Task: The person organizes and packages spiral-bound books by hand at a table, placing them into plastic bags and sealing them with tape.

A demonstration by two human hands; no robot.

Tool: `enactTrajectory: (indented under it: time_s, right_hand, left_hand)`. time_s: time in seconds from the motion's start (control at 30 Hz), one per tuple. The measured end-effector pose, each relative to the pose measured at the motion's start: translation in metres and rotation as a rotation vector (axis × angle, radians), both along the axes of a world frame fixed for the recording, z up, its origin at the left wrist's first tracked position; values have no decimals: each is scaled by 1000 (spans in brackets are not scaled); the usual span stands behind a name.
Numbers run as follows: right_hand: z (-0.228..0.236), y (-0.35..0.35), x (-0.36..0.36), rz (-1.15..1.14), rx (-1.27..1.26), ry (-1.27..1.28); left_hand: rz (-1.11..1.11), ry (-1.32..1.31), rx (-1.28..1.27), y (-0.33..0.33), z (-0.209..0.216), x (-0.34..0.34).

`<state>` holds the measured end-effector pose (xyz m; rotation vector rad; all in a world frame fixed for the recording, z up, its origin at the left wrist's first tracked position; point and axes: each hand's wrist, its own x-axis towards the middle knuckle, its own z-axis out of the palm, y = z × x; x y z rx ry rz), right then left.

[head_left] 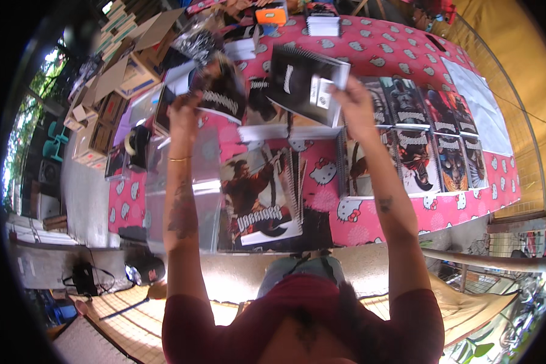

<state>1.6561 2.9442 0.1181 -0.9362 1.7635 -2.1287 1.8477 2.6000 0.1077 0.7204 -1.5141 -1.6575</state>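
My right hand (pixel 357 106) grips the edge of a black spiral notebook (pixel 291 82), raised and tilted over the table; a white label shows on its cover. My left hand (pixel 185 112) is closed on the left edge of a dark illustrated notebook (pixel 224 97), blurred by motion, its fingers partly hidden. Below and between them, a stack of notebooks (pixel 264 132) shows its white page edges. Nearer to me lies a pile of spiral notebooks (pixel 261 194) with a warrior picture on top. Clear plastic sheets (pixel 185 203) lie under my left forearm.
Rows of illustrated notebooks (pixel 409 103) cover the right of the pink patterned table (pixel 321 176). A tape dispenser (pixel 138 145) and cardboard boxes (pixel 106 115) are at the left. At the far side are more notebook stacks (pixel 323 25) and an orange box (pixel 271 16). White paper (pixel 485 109) lies far right.
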Motion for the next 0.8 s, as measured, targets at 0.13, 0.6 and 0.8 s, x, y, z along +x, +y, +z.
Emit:
enactTrajectory:
  time_s: [0.13,0.6,0.8]
  right_hand:
    - [-24,20,58,182,-107,-134]
    - [-125,-6,160,-190,75,-373]
    - [-74,-31,163,-190,20,-251]
  left_hand:
    - [-219,252,11,50,77,110]
    - [-191,-402,-369,148,-71,165]
    - [-79,-340,-478,136,-99,132]
